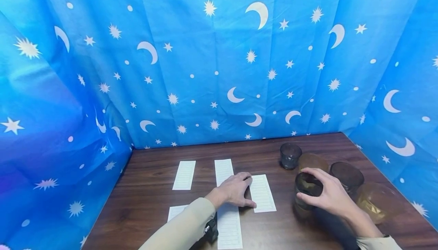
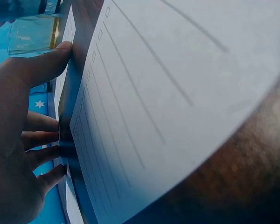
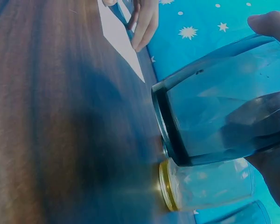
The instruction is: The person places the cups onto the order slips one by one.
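My right hand (image 1: 330, 195) grips a dark grey drinking glass (image 1: 302, 198) around its side, thumb on the near side and fingers on the far side. In the right wrist view, the glass (image 3: 219, 102) is tilted in the picture, its thick base apart from the tabletop. My left hand (image 1: 235, 190) lies over the middle paper strips, with its fingers spread. Its thumb and fingertips are at the left edge of a lined white paper strip (image 1: 263, 193). In the left wrist view, another lined paper (image 2: 144, 102) with small checkboxes lies beneath the wrist.
More paper strips lie on the wooden table (image 1: 150, 181): one at the back left (image 1: 184, 175), one at the middle back (image 1: 223, 168), others nearer. Around the right hand stand a small dark glass (image 1: 291, 157), an amber glass (image 1: 314, 160), a dark bowl-like glass (image 1: 347, 176) and a larger amber one (image 1: 380, 200).
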Tool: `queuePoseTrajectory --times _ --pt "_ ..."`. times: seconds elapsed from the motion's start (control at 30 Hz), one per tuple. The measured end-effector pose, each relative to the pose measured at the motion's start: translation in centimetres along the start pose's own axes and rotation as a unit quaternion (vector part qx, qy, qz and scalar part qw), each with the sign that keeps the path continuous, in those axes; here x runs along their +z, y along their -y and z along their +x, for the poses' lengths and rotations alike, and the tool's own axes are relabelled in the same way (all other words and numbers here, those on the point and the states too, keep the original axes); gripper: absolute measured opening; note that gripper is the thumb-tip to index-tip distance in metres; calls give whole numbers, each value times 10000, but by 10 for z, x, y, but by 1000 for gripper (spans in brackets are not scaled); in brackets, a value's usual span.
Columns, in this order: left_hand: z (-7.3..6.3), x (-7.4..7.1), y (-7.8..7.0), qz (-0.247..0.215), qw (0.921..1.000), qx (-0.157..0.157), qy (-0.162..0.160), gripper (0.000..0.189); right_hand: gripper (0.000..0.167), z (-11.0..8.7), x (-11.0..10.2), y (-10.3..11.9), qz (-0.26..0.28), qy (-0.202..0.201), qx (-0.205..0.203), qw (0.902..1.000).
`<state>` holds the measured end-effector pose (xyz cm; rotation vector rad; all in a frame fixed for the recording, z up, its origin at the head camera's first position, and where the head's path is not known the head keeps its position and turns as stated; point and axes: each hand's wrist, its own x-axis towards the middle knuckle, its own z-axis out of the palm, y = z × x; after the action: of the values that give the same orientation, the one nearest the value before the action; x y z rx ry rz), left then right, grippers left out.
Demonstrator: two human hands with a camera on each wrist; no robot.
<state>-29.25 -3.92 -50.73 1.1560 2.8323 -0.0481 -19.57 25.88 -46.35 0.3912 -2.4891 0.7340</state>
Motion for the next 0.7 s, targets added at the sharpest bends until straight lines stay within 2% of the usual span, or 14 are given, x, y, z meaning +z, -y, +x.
queuePoseTrajectory --times 0.4,0.7 --pt "-3 -3 0 -40 10000 27 35 94 67 29 14 -1 197 73 -53 9998" --pt "-3 -1 1 -9 10000 47 -20 94 67 43 24 6 372 139 -122 9991"
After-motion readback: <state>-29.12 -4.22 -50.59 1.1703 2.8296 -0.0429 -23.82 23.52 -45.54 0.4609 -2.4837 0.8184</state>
